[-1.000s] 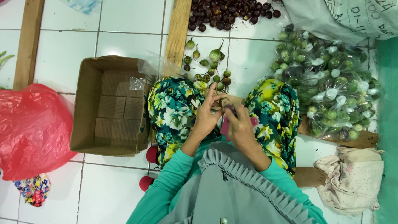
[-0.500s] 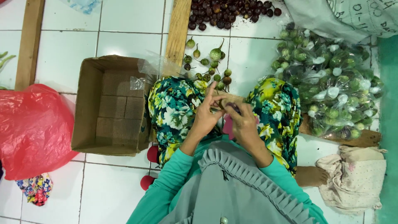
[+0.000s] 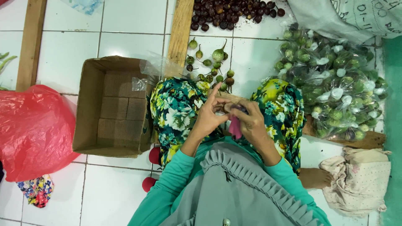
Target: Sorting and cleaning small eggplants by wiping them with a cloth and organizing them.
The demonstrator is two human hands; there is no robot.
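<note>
Head view: both hands meet over the lap between floral-print knees. Left hand [image 3: 208, 118] has its fingers fanned upward, thumb and forefinger pinching a small brownish fruit [image 3: 229, 107]. Right hand [image 3: 250, 121] curls its fingers around the same fruit and a pink-handled tool [image 3: 235, 127]. Loose green fruits [image 3: 212, 67] lie on the tile floor [image 3: 130, 25] just beyond.

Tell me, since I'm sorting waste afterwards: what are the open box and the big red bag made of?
The open box looks like brown corrugated cardboard: matte, with folded flaps. The red bag seems to be thin plastic film: glossy and crumpled, with shiny creases.
</note>
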